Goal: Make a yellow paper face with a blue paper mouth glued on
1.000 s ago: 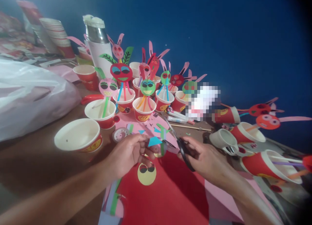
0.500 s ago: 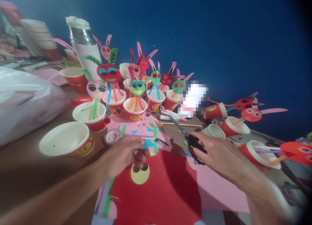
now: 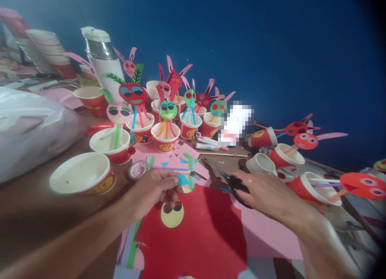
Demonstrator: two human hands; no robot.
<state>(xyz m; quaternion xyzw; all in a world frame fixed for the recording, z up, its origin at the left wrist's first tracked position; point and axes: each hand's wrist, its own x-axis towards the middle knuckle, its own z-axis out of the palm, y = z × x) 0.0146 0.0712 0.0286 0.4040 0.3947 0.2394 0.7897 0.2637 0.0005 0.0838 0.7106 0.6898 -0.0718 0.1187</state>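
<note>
Pinched in the fingers of my left hand (image 3: 159, 188) is a small piece of blue paper (image 3: 183, 180). My right hand (image 3: 268, 192) grips a pair of black-handled scissors (image 3: 237, 186), their blades pointing up and left, away from the blue piece. Below my left hand, a yellow paper circle (image 3: 172, 217) with dark eyes lies on a sheet of red paper (image 3: 199, 242); my fingers overlap its top edge in view. Pink paper (image 3: 271, 230) spreads under my right forearm. A roll of tape (image 3: 139, 170) sits just beyond my left hand.
Several red-and-white paper cups (image 3: 165, 138) holding paper-faced straw figures stand behind the work area. More cups (image 3: 313, 190) line the right side. A large empty cup (image 3: 81, 174) and a white plastic bag (image 3: 33, 134) are at left. Markers (image 3: 208, 147) and a wooden stick (image 3: 223, 154) lie mid-table.
The scissors have turned lower, with their blades pointing more to the left. My right hand has shifted slightly left. My left hand still pinches the blue paper in nearly the same place.
</note>
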